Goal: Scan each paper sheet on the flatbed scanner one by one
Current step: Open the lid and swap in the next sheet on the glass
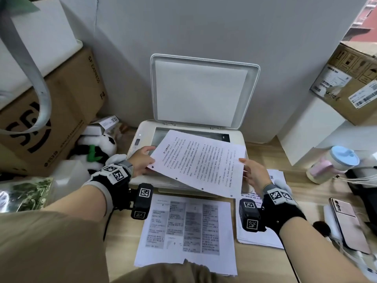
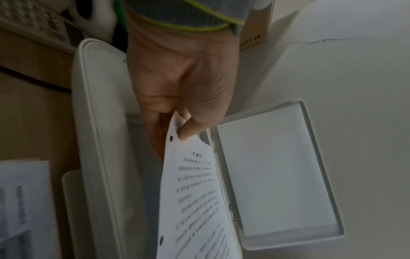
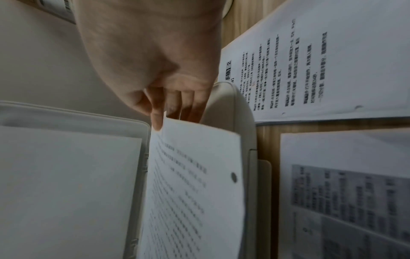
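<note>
Both hands, left hand and right hand, pinch a printed sheet by its side edges over the open scanner, which likely next needs flipping it face-down square on the glass.

The scanner sits on the worktop at the centre, its back to the wall, and its lid stands raised at 12 o'clock. A sheet hangs tilted above the glass, between the left hand at 9 o'clock and the right hand at 3 o'clock, each with its grip on an edge. At 6 o'clock, before the scanner, lies a printed page. At 4 o'clock lies a stack of papers, with a phone further right. At 9 o'clock a toy panda leans beside a big carton. At 3 o'clock stands a cup; at 2 o'clock a second carton rests on a box.
</note>
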